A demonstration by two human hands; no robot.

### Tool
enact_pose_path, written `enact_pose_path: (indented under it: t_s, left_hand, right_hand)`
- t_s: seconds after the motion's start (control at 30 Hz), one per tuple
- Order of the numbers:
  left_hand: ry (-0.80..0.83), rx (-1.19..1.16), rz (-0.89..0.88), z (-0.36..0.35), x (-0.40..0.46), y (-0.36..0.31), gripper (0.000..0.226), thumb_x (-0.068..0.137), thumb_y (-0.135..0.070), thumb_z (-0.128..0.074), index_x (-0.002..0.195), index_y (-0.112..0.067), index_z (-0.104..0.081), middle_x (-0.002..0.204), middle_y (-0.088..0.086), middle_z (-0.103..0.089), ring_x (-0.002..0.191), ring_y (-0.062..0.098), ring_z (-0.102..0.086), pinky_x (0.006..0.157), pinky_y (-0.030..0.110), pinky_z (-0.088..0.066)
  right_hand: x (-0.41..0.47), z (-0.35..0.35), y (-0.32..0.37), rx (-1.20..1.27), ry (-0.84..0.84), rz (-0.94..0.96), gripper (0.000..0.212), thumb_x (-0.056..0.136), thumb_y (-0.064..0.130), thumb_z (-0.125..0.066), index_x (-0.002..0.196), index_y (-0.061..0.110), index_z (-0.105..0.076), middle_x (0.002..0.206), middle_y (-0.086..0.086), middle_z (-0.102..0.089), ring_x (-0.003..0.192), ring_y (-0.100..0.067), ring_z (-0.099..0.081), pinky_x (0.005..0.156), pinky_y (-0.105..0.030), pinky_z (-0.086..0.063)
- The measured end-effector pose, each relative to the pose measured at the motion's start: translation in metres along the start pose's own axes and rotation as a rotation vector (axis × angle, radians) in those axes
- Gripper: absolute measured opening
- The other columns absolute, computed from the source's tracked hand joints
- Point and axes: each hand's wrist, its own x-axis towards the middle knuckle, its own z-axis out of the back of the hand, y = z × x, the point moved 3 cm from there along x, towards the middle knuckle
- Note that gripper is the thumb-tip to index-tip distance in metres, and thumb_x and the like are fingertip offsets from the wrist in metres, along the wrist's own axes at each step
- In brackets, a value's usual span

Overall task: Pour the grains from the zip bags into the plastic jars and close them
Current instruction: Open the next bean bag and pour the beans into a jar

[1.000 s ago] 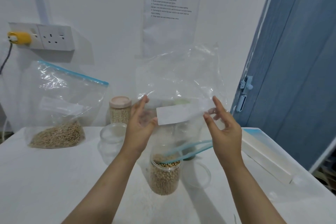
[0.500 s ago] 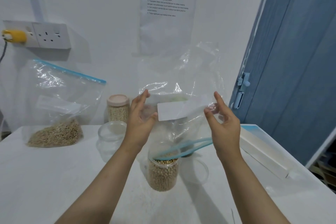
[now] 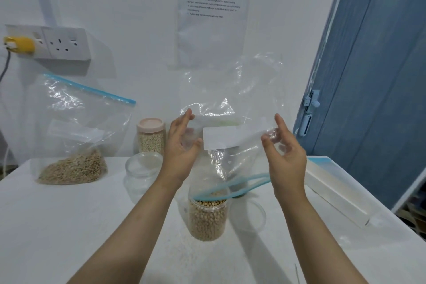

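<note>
While both hands hold it upside down at frame centre, the emptied zip bag [image 3: 230, 104] looks near weightless, limp and slick, thin film that crumples and slips easily. Left hand [image 3: 182, 145] pinches the bag's left edge between thumb and fingers; right hand [image 3: 285, 152] pinches the right edge the same way, beside the white label. The blue zip mouth hangs open just over the open jar [image 3: 207, 217], which is nearly full of round beige grains, centre low on the counter [image 3: 69, 226]. Best hold for the film looks like the stiffer zip strip or the side seams, since the middle would bunch.

The jar seems rigid, fairly heavy when full, smooth-walled; grip round the body. Its clear lid [image 3: 250, 214] lies just right of it, light and stiff, to be taken by the rim.

Left of frame, a second zip bag [image 3: 76, 136] holds grain at its bottom, floppy and bottom-heavy; support it underneath. An empty jar [image 3: 141, 173] and a closed pink-lidded jar [image 3: 151, 137] stand behind.
</note>
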Motion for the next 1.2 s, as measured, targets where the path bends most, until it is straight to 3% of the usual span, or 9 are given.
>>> enact_pose_path:
  t_s: [0.27,0.4,0.5,0.57,0.73,0.83,0.93,1.1,1.2]
  left_hand:
    - [0.073,0.049,-0.016,0.006,-0.003,0.006,0.079,0.090,0.002,-0.064,0.146,-0.047,-0.034,0.132,-0.022,-0.049,0.116,-0.003,-0.048,0.099,0.020,-0.041]
    - [0.249,0.140,0.073,0.013,-0.033,0.019,0.087,0.094,-0.019,-0.066,0.143,-0.067,-0.012,0.154,-0.019,-0.036,0.135,0.004,-0.042,0.111,0.027,-0.038]
    - [0.369,0.200,0.156,0.014,-0.057,0.034,0.095,0.095,-0.027,-0.063,0.140,-0.070,0.008,0.148,-0.010,-0.044,0.123,0.010,-0.053,0.110,0.038,-0.042]
    - [0.434,0.202,0.220,0.016,-0.066,0.042,0.096,0.096,-0.026,-0.061,0.135,-0.074,0.012,0.140,-0.014,-0.050,0.124,0.006,-0.051,0.112,0.038,-0.039]
    - [0.447,0.328,0.157,0.020,-0.064,0.040,0.095,0.093,-0.023,-0.067,0.139,-0.072,-0.001,0.110,-0.025,-0.064,0.115,-0.005,-0.054,0.103,0.019,-0.040]
    - [0.415,0.325,0.103,0.017,-0.056,0.041,0.097,0.091,-0.009,-0.068,0.144,-0.066,-0.011,0.088,-0.020,-0.065,0.096,0.005,-0.063,0.096,0.016,-0.045]
    - [0.408,0.298,0.075,0.014,-0.049,0.044,0.095,0.087,-0.004,-0.071,0.146,-0.059,-0.021,0.080,-0.015,-0.063,0.086,0.011,-0.063,0.092,0.017,-0.047]
    - [0.395,0.261,0.072,0.014,-0.041,0.046,0.090,0.080,-0.003,-0.078,0.137,-0.058,-0.034,0.077,-0.001,-0.059,0.075,0.007,-0.058,0.081,0.015,-0.049]
    - [0.417,0.291,0.043,0.015,-0.038,0.046,0.083,0.084,-0.002,-0.073,0.137,-0.054,-0.035,0.075,-0.013,-0.060,0.074,0.001,-0.056,0.077,0.009,-0.044]
  right_hand:
    - [0.000,-0.002,-0.004,0.004,0.037,0.009,0.049,0.094,0.012,-0.066,0.136,0.035,-0.054,0.094,0.006,-0.061,0.089,-0.001,-0.057,0.093,-0.007,-0.041]
    - [-0.002,0.003,-0.006,-0.007,-0.012,0.004,0.048,0.095,0.013,-0.065,0.134,0.037,-0.056,0.094,0.012,-0.060,0.088,-0.001,-0.056,0.098,-0.022,-0.043]
    - [-0.002,0.005,-0.006,0.004,-0.027,0.008,0.046,0.095,0.014,-0.065,0.133,0.038,-0.057,0.096,0.009,-0.060,0.087,-0.002,-0.055,0.103,-0.030,-0.045]
    - [-0.002,0.004,-0.007,0.003,-0.028,0.021,0.046,0.095,0.014,-0.065,0.133,0.038,-0.056,0.098,0.008,-0.061,0.089,-0.004,-0.055,0.104,-0.031,-0.045]
    - [0.002,-0.003,-0.005,0.025,0.012,0.059,0.046,0.095,0.010,-0.065,0.135,0.033,-0.058,0.097,0.008,-0.060,0.088,-0.006,-0.055,0.098,-0.025,-0.045]
    - [0.003,-0.006,0.002,0.034,0.037,0.098,0.047,0.095,0.009,-0.065,0.135,0.033,-0.058,0.097,0.010,-0.060,0.090,-0.011,-0.056,0.095,-0.022,-0.045]
    - [0.002,-0.010,0.009,0.027,0.061,0.148,0.048,0.095,0.009,-0.065,0.135,0.034,-0.057,0.096,0.013,-0.059,0.091,-0.014,-0.056,0.092,-0.020,-0.045]
    - [-0.001,-0.013,0.012,0.011,0.066,0.169,0.049,0.095,0.008,-0.065,0.135,0.035,-0.055,0.095,0.016,-0.058,0.089,-0.013,-0.055,0.093,-0.020,-0.044]
    - [-0.002,-0.013,0.010,-0.010,0.050,0.168,0.050,0.095,0.007,-0.065,0.136,0.034,-0.055,0.095,0.014,-0.058,0.089,-0.013,-0.055,0.093,-0.020,-0.044]
